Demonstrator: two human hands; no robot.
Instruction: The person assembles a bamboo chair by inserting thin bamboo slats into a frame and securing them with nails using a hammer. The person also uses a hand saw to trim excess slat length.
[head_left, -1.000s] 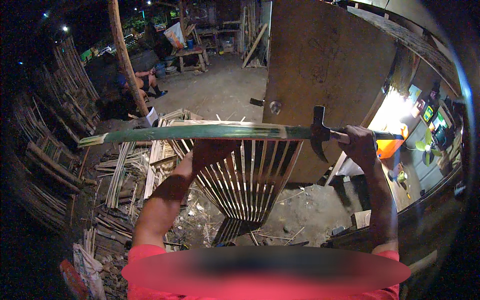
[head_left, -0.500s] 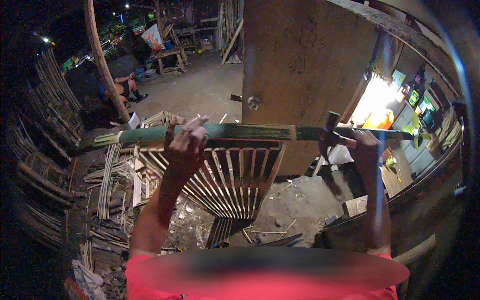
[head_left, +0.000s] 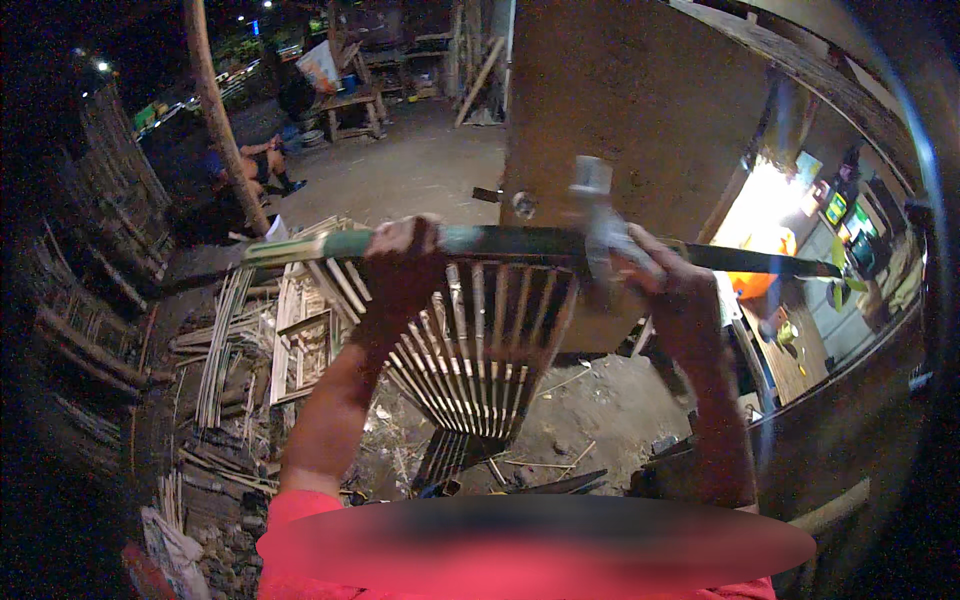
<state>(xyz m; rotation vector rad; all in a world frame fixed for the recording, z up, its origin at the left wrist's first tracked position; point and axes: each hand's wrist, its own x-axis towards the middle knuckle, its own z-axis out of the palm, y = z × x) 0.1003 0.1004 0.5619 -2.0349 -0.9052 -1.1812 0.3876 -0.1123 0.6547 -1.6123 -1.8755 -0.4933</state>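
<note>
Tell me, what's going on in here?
A person's left hand grips a long, round green bamboo pole, and the right hand holds a metal-headed hammer. The hammer is blurred, so whether it touches the pole is unclear. Below the pole in view is a pale slatted wooden frame; another person sits in the background.

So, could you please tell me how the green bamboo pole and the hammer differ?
The bamboo pole is long; the hammer is far shorter. The pole is green with a paler left end; the hammer looks greyish and blurred. The left hand grips the pole, the right hand the hammer. Both are held.
</note>
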